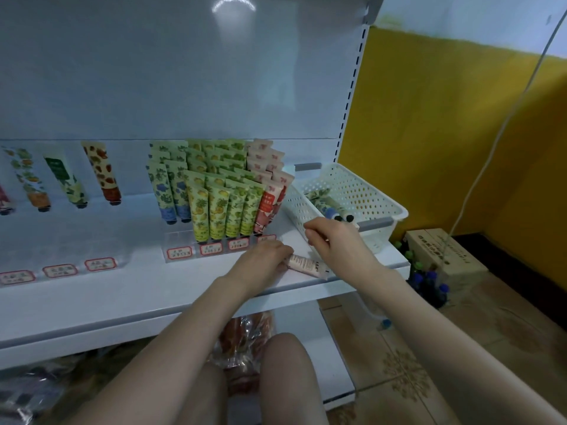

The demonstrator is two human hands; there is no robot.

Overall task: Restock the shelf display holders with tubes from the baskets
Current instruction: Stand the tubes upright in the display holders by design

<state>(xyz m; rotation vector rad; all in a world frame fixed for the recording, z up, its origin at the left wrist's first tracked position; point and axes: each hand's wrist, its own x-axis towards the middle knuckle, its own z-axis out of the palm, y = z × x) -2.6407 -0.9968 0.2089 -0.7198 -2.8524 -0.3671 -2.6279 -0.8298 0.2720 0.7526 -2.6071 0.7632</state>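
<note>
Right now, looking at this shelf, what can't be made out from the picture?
Head view:
Pale pink plastic tube: one end hidden under the left hand; its print is too small.
Right hand: its own curled fingers hide whether it grips anything.
Red-bordered shelf labels: text blurred.
White perforated plastic basket: its wall hides how many tubes remain.
Purple tube, far left: cut off by the frame edge.

Yellow wall (pixel 429 118) above patterned brown floor tiles (pixel 408 375)
</note>
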